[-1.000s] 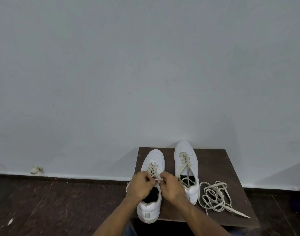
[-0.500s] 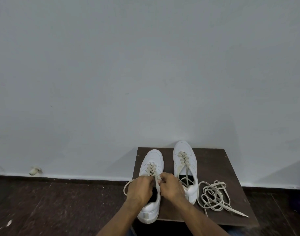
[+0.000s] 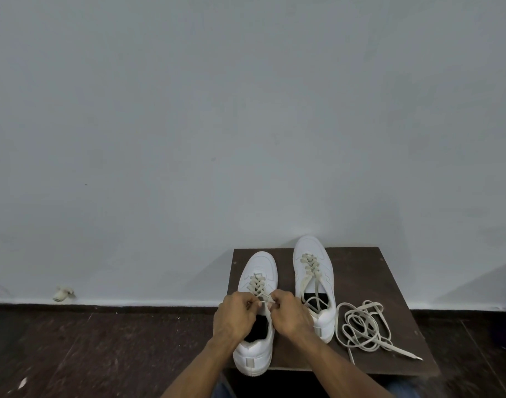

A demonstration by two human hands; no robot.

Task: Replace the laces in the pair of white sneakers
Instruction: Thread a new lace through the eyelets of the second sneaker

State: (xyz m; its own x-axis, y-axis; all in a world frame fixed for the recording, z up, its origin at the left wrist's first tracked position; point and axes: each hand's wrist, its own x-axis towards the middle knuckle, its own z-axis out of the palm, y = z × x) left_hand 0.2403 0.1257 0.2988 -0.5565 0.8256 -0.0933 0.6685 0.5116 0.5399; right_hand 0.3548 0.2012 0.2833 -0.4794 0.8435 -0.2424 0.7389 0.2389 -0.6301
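Our left hand (image 3: pixel 237 316) and right hand (image 3: pixel 289 315) pinch the limp, slippery lace (image 3: pixel 262 300); we'd hold near its ends

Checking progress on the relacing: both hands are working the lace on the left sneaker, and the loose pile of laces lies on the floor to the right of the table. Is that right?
Not quite. The loose pile of laces lies on the table, right of the right sneaker, not on the floor; the head view shows it. Both hands, left and right, do work the left sneaker's lace.

Setting: plain room, likely a home.
Bare pale wall (image 3: pixel 246 110) meets dark floor (image 3: pixel 88 349); small dark wooden table (image 3: pixel 375 271) stands against wall, sneakers (image 3: pixel 312 271) on it.
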